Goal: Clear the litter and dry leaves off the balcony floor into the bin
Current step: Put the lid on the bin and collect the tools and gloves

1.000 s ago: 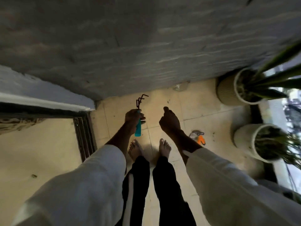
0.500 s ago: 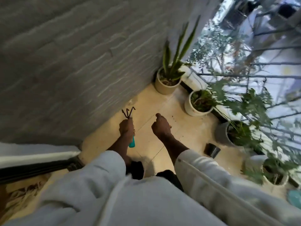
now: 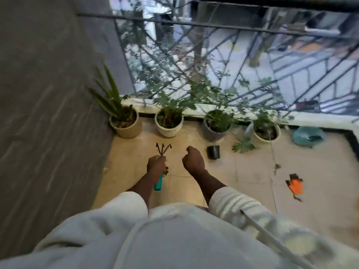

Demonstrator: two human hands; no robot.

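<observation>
My left hand (image 3: 157, 165) grips a small hand rake (image 3: 162, 150) with dark prongs and a teal handle, held upright over the beige tiled floor (image 3: 250, 171). My right hand (image 3: 193, 160) is a closed fist beside it, and nothing shows inside it. A small black pot (image 3: 213, 152) lies on the tiles just right of my right hand. An orange and dark piece of litter (image 3: 295, 185) lies on the floor at the right. A fallen green leaf (image 3: 243, 146) and a dry twig (image 3: 276, 167) lie near the pots.
Several potted plants stand in a row along the railing: a beige pot (image 3: 127, 129), a white pot (image 3: 169, 125), a grey pot (image 3: 216, 126) and another white pot (image 3: 267, 131). A teal object (image 3: 308, 135) sits at the far right. A grey wall (image 3: 48, 113) bounds the left.
The view has swung from the floor and my feet up to the railing and the row of pots. Both hands keep their pose, the left still holding the rake.
</observation>
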